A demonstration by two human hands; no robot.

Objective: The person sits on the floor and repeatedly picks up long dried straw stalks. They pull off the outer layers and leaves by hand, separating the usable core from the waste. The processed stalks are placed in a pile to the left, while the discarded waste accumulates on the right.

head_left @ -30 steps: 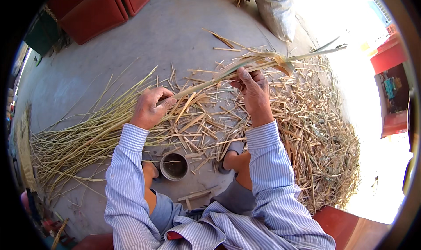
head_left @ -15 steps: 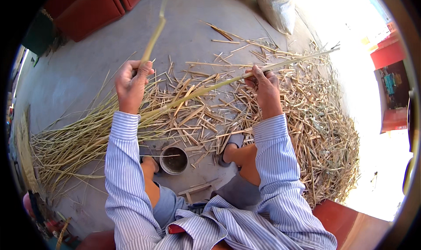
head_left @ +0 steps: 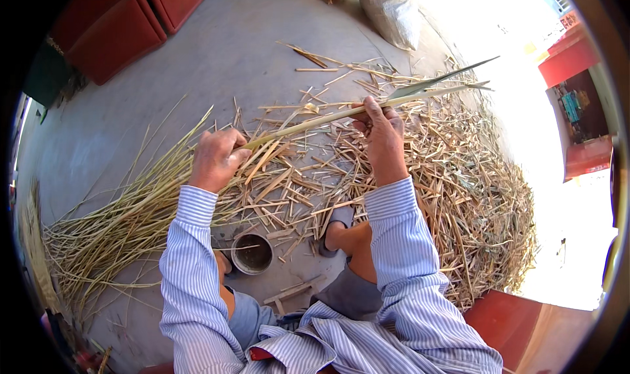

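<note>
Between my hands runs a long pale yellow-green plant stalk [head_left: 308, 123], slanting up to the right, with a green leaf blade [head_left: 436, 82] at its right part. My left hand [head_left: 218, 158] is closed around the stalk's left part, knuckles up. My right hand [head_left: 382, 136] pinches the stalk farther right, just before the leaf; whether anything else is in its fingers is hidden. Below my left hand and to its left lies a bundle of long thin stalks [head_left: 125, 223]. Dry husk pieces and leaf strips form a heap [head_left: 469, 210] on the right.
A round metal bowl [head_left: 253, 269] with a thin stick across it stands between my feet. Loose strips litter the grey floor [head_left: 216, 59]. A pale sack [head_left: 394, 19] stands at the back, red furniture [head_left: 108, 39] at the far left. A low wooden piece [head_left: 292, 291] lies near me.
My left hand has come down onto the stalk that my right hand holds. The upright piece that it held is gone from it. The view has shifted a little.
</note>
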